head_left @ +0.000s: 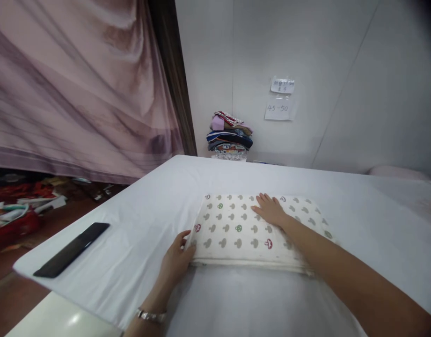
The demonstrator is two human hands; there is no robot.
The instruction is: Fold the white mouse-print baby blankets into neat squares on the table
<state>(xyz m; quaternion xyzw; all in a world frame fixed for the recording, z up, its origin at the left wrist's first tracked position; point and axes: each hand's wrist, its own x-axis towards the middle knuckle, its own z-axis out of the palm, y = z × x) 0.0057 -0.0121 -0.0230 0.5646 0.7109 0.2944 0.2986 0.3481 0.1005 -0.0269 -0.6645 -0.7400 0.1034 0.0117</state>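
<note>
A white cloth (229, 229) printed with grey, green and red mushrooms lies folded in a flat rectangle on the white-covered table (145, 220). Several layers show along its near edge. My right hand (270, 209) rests flat on top, towards the far side, with its fingers spread. At the near left corner, my left hand (178, 255) touches the cloth's side edge. The left fingers are bent around that edge, with the thumb by the top layer; whether they pinch the fabric is hard to make out.
A long black flat object (73, 249) lies at the table's left edge. Folded clothes (230, 135) are stacked beyond the far edge, against the wall. Paper signs (279, 107) hang above. A pink curtain (82, 93) hangs at left, with a red container (15, 229) on the floor below.
</note>
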